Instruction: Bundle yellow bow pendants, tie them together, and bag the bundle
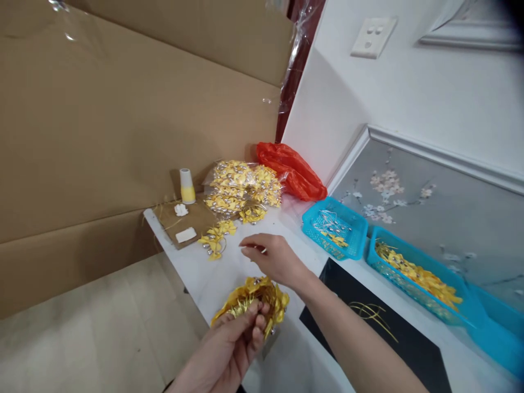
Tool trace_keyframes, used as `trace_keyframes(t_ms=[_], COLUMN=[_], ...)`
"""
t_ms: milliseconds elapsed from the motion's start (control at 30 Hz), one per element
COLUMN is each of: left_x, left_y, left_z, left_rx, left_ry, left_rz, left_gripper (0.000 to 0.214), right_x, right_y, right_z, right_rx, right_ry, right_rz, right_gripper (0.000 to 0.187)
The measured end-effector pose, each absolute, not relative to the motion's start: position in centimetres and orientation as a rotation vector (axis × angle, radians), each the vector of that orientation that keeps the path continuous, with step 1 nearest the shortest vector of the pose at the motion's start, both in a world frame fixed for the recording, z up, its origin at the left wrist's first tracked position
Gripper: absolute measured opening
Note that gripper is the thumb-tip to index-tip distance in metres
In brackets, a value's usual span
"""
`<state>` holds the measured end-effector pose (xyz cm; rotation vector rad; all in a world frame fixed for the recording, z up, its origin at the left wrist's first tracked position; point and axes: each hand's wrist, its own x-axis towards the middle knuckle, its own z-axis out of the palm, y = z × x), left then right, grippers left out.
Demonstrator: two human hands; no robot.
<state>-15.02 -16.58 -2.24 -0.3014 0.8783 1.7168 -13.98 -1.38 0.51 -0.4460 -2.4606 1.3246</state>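
Left hand (229, 349), nearest the lens, clenched around 1 gold bundle (251, 303) of ribbon loops and silver beads. The bundle is held just above the near edge of the white table (213, 273). All places below are given from the bundle.

- Far left and behind: 1 big cardboard sheet (123, 120), standing as a backdrop.
- Behind-left, at the table's far corner: 1 brown card mat (196, 218) with 2 white bits on it, a lumpy one (181, 209) and a flat one (186, 235).
- Just past the mat: 1 white-and-yellow cup (187, 185), upright.
- Behind, slightly left: 1 small cluster of yellow bows (215, 238), loose on the table.
- Further behind: 1 large pile of yellow bows (241, 188) with silver beads, against the cardboard.
- Just behind, close above: right hand (272, 256), fingers drawn together and pointing left. Cannot tell if they pinch anything. Not touching the bundle.
- Behind-right: 1 red plastic bag (292, 169), crumpled in the wall corner.
- Right: 3 blue baskets in a row along the wall:
  - small basket (347, 215), few pieces inside;
  - long basket (385, 267), filled with yellow pieces;
  - third basket (499, 327), cut off by the frame, contents unclear.
- Right, nearer the camera: 1 black mat (409, 349) with a few gold strands (372, 314), partly under the right forearm.
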Motion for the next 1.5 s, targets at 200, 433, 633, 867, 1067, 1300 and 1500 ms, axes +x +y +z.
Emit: trace_keyframes(t_ms=[200,433,633,867,1067,1300,1500], left_x=[-15.1,-15.8,-16.1,-16.2,-15.8,-15.3,-15.5], left_y=[-17.3,-17.5,-17.0,-16.6,-16.6,-16.6,-16.4], left_z=[-2.4,-2.5,-2.3,-2.4,-2.5,-2.5,-2.3], left_rx=[-0.363,-0.361,-0.350,-0.328,-0.294,-0.277,-0.354], left_ry=[0.850,0.826,0.838,0.859,0.902,0.923,0.886], left_rz=[1.677,1.723,1.753,1.783,1.774,1.765,1.759], left_gripper=[0.013,0.008,0.011,0.013,0.014,0.012,0.017], right_x=[-20.9,-18.4,-12.7,-6.5,-5.5,-5.5,-5.7], right_y=[-1.5,-0.8,-0.2,-3.4,-4.9,-4.9,-4.1], right_z=[-3.4,-2.1,1.3,0.2,-1.8,-2.3,-1.1], right_rx=[-0.624,-0.581,-0.515,-0.088,-0.064,0.039,0.041], right_ry=[-2.476,-2.435,-2.413,-2.606,-2.513,-2.558,-2.517], right_rz=[1.645,1.745,1.446,0.492,0.312,0.457,0.795], right_gripper=[0.020,0.010,0.006,0.021,0.016,0.011,0.015])
